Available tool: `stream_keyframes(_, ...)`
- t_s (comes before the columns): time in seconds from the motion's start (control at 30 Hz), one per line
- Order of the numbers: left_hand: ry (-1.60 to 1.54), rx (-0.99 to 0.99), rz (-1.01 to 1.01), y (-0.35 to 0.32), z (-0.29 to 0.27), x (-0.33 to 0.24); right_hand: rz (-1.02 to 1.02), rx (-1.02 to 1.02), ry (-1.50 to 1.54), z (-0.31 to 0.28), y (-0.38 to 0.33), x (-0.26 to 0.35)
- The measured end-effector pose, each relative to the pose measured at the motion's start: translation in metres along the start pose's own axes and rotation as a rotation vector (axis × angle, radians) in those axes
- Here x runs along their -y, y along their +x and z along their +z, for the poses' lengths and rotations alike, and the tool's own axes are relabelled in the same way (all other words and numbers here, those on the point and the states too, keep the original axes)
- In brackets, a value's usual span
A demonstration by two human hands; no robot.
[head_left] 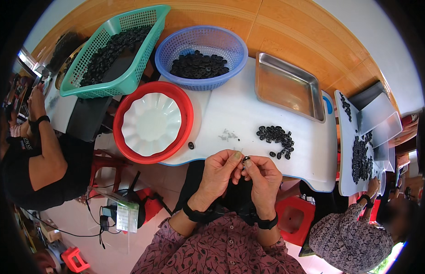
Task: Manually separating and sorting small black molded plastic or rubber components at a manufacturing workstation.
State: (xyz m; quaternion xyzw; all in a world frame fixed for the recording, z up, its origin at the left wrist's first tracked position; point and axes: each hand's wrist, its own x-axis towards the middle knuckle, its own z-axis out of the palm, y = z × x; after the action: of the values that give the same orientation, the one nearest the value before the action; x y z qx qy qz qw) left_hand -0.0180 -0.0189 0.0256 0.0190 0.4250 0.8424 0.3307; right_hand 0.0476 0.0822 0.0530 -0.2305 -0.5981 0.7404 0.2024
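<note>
My left hand [218, 172] and my right hand [263, 179] meet in front of my body at the table's near edge, both pinching. Between the fingertips is a small black oval piece [246, 159], which my right thumb and fingers grip. Whatever my left thumb and finger pinch beside it is too small to make out. Just beyond my hands lie several tiny clear slivers [228, 134]. To their right is a loose pile of small black oval pieces [277, 137], some with a hole showing. A single black piece [191, 145] lies left of my hands.
A red basin [188, 128] holding a white scalloped bowl [153, 119] stands at the left. Behind are a blue-violet basket [240, 61] and a green basket [146, 59] of black pieces. A metal tray [290, 86] lies back right. People work at tables on both sides.
</note>
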Motion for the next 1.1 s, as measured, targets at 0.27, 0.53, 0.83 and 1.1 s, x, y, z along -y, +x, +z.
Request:
stream_keyframes(0.27, 0.206, -0.067, 0.083, -0.004, 0.008, -0.005, -0.017, -0.030, -0.060, 0.003, -0.003, 0.004)
stream_keyframes(0.53, 0.360, -0.080, 0.258, -0.007, 0.010, 0.000, -0.176, -0.067, -0.178, 0.003, -0.010, 0.000)
stream_keyframes(0.83, 0.425, -0.095, 0.331, -0.006, 0.018, 0.010, -0.401, -0.098, -0.406, -0.005, -0.007, -0.010)
stream_keyframes(1.1, 0.293, -0.032, 0.282, 0.000, 0.024, 0.015, -0.181, -0.075, -0.153, -0.013, -0.005, 0.005)
